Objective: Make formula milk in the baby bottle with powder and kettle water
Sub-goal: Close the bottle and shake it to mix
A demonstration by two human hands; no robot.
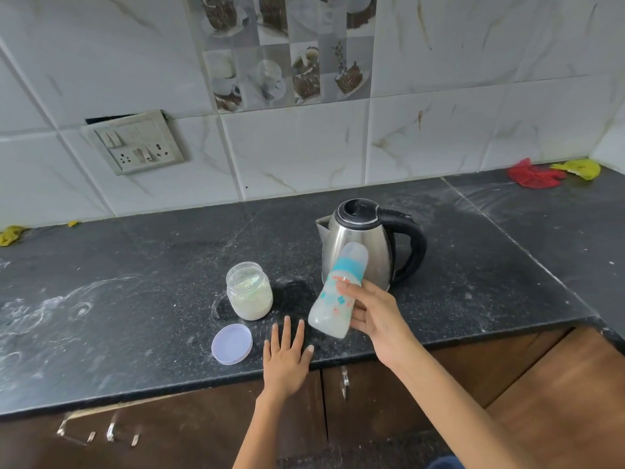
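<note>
My right hand [375, 316] grips the baby bottle [338, 292], tilted above the counter with its capped top leaning away toward the kettle; milky white liquid fills its lower part. The steel kettle [362, 238] with a black handle and shut lid stands just behind the bottle. An open clear jar of powder [249, 292] stands to the left, and its pale lilac lid [232, 343] lies flat in front of it. My left hand [287, 353] rests flat on the counter near the front edge, fingers spread, between the lid and the bottle.
The black stone counter [135, 299] is dusted with white powder smears, mostly at the left. Red and yellow cloths [548, 174] lie in the far right corner, another yellow scrap [12, 233] at far left. A switch-and-socket plate [135, 143] is on the tiled wall. Brown cabinet doors [389, 394] are below.
</note>
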